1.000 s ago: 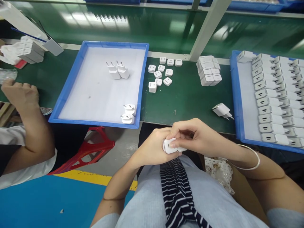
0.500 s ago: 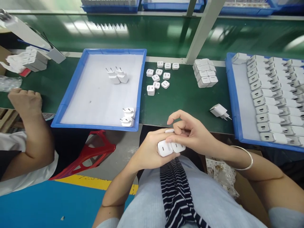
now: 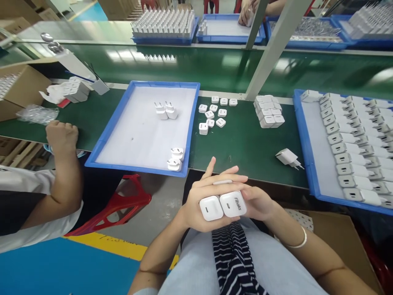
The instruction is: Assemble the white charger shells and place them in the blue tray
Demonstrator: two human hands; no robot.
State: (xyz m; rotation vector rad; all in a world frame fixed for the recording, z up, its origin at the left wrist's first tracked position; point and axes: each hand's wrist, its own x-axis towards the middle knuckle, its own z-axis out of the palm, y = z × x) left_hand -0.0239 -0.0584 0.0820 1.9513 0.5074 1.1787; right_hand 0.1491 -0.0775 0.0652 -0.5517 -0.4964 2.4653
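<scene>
Two white USB wall chargers (image 3: 211, 208) lie side by side in my left hand (image 3: 196, 205), port faces up; the right one carries dark lettering. My left thumb lies along their near side and my fingers along the far side. A thin white piece (image 3: 222, 182) shows between those fingers. My right hand (image 3: 259, 203) presses against the right end of the pair, its thumb by the corner; most of its fingers are hidden. On the green bench beyond, several loose white end caps (image 3: 222, 112) are spread out, and a single charger (image 3: 288, 157) lies on its side.
A blue tray (image 3: 92, 157) at left has a few plugs on its white liner. The blue tray (image 3: 310, 176) at right holds rows of chargers. Near the post stands a block of stacked white pieces (image 3: 268, 110). A co-worker's fist (image 3: 63, 137) rests at far left; a red stool (image 3: 138, 196) is below.
My right hand has moved off the chargers' top to their right end, uncovering the lettering. My left fingers have straightened. The view has tilted up, showing trays and another person's hands across the bench.
</scene>
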